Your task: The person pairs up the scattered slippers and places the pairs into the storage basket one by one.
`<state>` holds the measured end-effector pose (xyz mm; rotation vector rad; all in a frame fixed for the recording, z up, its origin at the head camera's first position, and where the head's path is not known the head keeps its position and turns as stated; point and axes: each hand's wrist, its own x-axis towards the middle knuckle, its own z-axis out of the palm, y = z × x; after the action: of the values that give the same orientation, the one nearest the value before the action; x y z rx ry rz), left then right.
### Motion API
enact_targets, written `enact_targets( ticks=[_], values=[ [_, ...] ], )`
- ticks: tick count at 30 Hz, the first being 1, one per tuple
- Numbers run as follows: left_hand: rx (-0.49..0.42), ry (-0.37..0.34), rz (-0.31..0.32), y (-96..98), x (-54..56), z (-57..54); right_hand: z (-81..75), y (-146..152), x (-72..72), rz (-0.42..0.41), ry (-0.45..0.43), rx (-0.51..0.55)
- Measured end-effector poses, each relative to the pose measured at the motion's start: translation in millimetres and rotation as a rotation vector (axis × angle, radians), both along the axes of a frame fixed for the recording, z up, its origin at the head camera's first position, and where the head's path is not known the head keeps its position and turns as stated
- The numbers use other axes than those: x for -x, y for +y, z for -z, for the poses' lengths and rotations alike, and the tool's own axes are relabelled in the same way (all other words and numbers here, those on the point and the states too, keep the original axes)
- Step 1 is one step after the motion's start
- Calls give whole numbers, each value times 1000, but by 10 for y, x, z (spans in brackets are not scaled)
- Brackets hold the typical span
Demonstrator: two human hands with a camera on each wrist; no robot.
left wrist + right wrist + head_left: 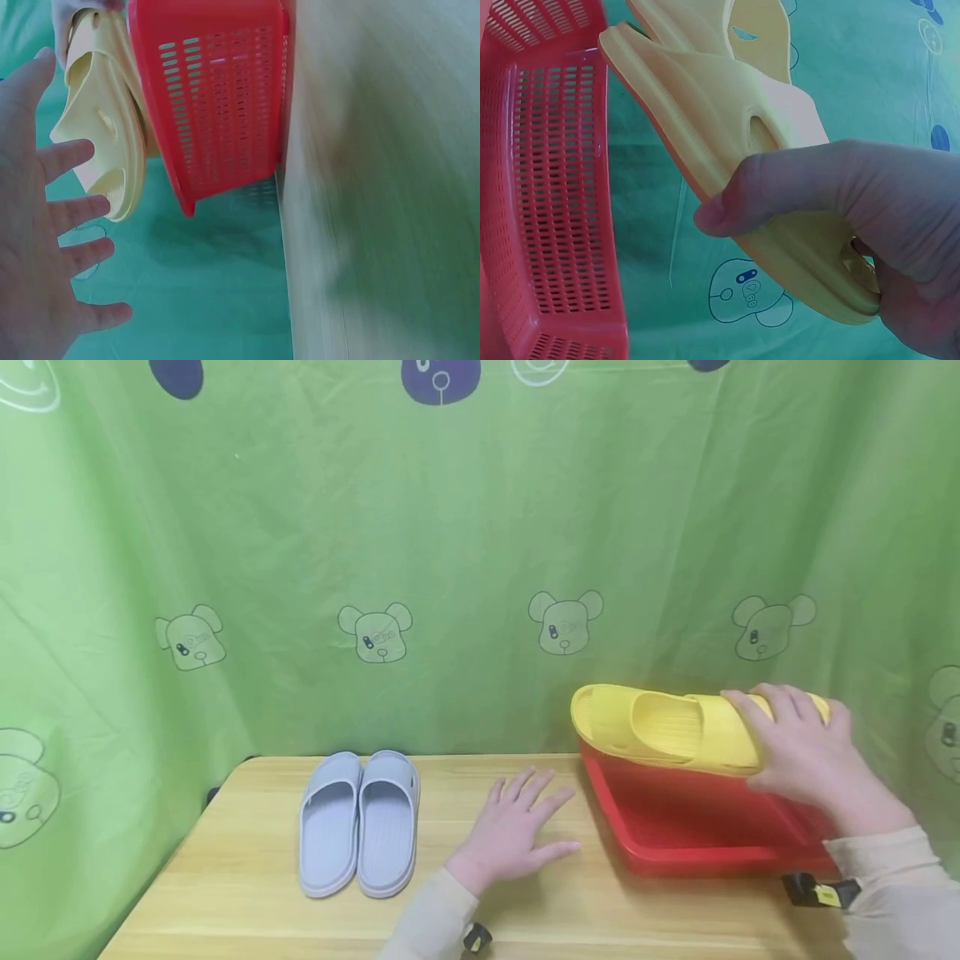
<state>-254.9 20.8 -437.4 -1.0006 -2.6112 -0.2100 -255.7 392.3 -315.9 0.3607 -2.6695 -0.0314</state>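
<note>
My right hand [806,752] grips a pair of yellow slippers [667,727] near one end, and they hang tilted above the red basket [697,860]. In the right wrist view the thumb presses along the side of one yellow slipper [697,97], while the other fingers are mostly hidden. My left hand [513,831] hovers over the wooden table, left of the basket, its fingers spread and holding nothing. The left wrist view shows its fingers apart in front of the yellow slippers [112,127], without a clear touch.
Two grey slippers [330,827] lie side by side on the left part of the wooden table [225,860]. A green curtain [465,527] with bear-head prints hangs behind the table's back edge. The basket has perforated walls [562,187].
</note>
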Motion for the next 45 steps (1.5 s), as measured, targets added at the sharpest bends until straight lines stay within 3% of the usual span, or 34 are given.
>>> enact_targets(
  ticks=[12, 22, 33, 45],
  values=[
    [18, -42, 23, 149, 108, 51, -139, 111, 104, -26, 5, -57],
    [75, -94, 51, 299, 190, 35, -154, 189, 120, -53, 17, -105],
    [82, -120, 79, 464, 234, -5, -142, 244, 202, -74, -31, -166],
    [140, -176, 68, 689, 261, -42, 0, 232, 326, -46, -169, -225]
  ],
)
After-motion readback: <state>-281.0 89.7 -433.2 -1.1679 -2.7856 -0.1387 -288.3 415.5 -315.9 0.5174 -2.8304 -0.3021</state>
